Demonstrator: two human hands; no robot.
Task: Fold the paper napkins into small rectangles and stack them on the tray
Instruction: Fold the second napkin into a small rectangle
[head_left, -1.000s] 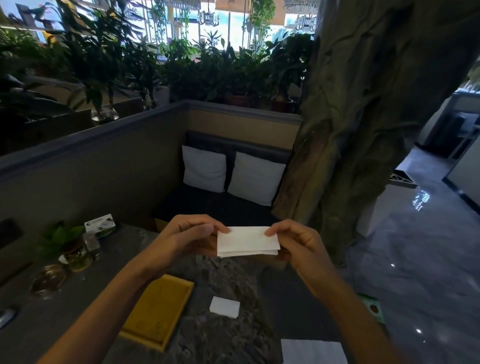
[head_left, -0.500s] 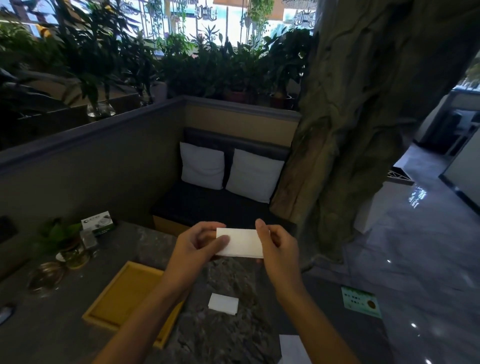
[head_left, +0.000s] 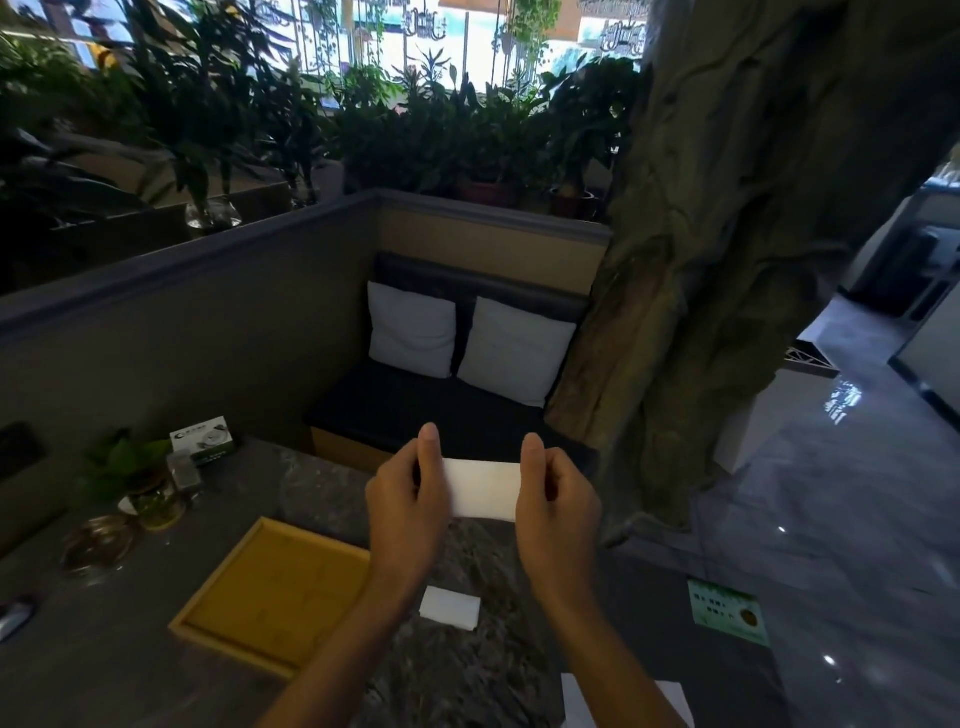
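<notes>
The left hand (head_left: 410, 499) and right hand (head_left: 558, 499) hold 1 folded white napkin (head_left: 483, 489) in the air above the desk (head_left: 130, 670), each pinching an end between thumb and curled fingers (head_left: 430, 447). Below the fingers, a smaller folded napkin (head_left: 450, 608) lies on the desk, just right of the yellow tray (head_left: 270, 590). More white paper (head_left: 576, 701) lies nearer the person, under the right forearm.
</notes>
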